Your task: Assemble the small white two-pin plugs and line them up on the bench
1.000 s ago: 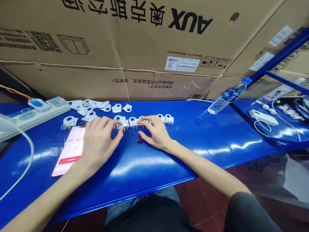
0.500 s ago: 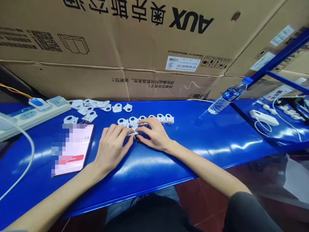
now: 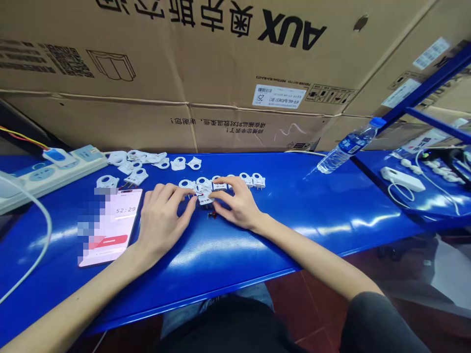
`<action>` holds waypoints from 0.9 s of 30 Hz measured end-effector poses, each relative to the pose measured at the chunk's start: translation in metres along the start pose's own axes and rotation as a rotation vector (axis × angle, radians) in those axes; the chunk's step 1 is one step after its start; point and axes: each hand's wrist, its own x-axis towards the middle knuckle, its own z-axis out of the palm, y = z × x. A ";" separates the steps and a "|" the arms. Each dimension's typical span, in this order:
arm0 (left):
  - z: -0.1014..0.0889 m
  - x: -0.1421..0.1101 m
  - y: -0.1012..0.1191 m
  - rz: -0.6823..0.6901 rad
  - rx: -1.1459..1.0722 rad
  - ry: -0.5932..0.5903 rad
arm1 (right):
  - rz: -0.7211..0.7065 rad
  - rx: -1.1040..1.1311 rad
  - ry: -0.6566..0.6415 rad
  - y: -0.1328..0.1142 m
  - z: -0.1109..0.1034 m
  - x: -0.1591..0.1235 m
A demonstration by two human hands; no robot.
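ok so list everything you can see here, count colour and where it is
white plug parts: many, white, loose at the table's back left, plus a row by the hands
plug part: one, white, between both hands' fingertips
small red piece: one, red and dark, on the table under the right hand
phone: one, white with a timer showing, left of the left hand
power strip: one, white and blue, far left
water bottle: one, clear with blue cap, lying at the right
cardboard boxes: several, brown, behind the table
table: one, blue
left hand: on the plug part
right hand: on the plug part

Phone (image 3: pixel 112 226), power strip (image 3: pixel 47 172), water bottle (image 3: pixel 348 145)
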 end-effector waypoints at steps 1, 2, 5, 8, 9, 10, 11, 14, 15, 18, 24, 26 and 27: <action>0.000 0.000 0.000 0.001 -0.015 -0.007 | -0.006 -0.006 0.005 0.000 0.000 0.000; 0.000 0.000 0.000 0.005 -0.028 -0.011 | -0.010 -0.009 0.006 0.000 0.000 0.000; 0.000 0.000 0.002 0.024 -0.045 -0.015 | -0.011 -0.010 -0.020 0.000 -0.001 0.000; 0.000 0.000 0.003 0.036 -0.056 -0.048 | -0.009 -0.009 -0.050 0.000 -0.001 -0.001; 0.000 0.000 0.003 0.031 -0.067 -0.062 | -0.008 -0.010 -0.056 -0.001 -0.001 -0.001; 0.000 0.001 0.003 0.025 -0.083 -0.072 | -0.004 -0.011 -0.065 -0.001 -0.001 -0.001; 0.000 0.001 0.002 0.017 -0.103 -0.073 | 0.005 -0.012 -0.071 -0.001 -0.001 -0.001; 0.000 0.002 0.003 0.002 -0.154 -0.041 | 0.060 -0.017 -0.072 0.000 -0.001 -0.001; -0.001 0.002 0.003 0.002 -0.163 -0.034 | 0.081 -0.020 -0.061 0.000 -0.001 0.000; 0.000 0.001 0.003 0.011 -0.164 -0.083 | 0.129 -0.036 0.008 0.001 -0.002 0.001; 0.005 -0.004 0.002 0.059 -0.164 -0.260 | 0.186 -0.048 0.060 0.003 -0.003 0.002; 0.006 -0.004 0.002 0.068 -0.172 -0.282 | 0.202 -0.041 0.041 0.002 -0.003 0.002; 0.006 -0.004 0.002 0.070 -0.174 -0.285 | 0.205 -0.037 0.034 0.002 -0.003 0.002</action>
